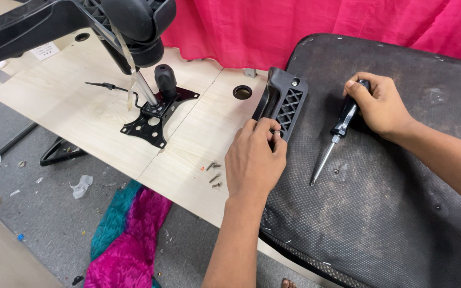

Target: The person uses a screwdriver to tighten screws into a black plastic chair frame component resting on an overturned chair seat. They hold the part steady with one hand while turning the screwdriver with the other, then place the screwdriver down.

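Head view: I seat a screw; left fingers [273, 129] pinch black bracket [284, 101], right hand [381, 104] grips screwdriver [337, 133] at 3 o'clock; alignment is needed next.

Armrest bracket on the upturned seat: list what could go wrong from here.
1. The left hand pinches something small at the black armrest bracket; if it slips, it could roll off the seat base.
2. The loose screws lie near the table edge and might be knocked to the floor.
3. The screwdriver in the right hand points towards the left hand, so a slip could jab it.
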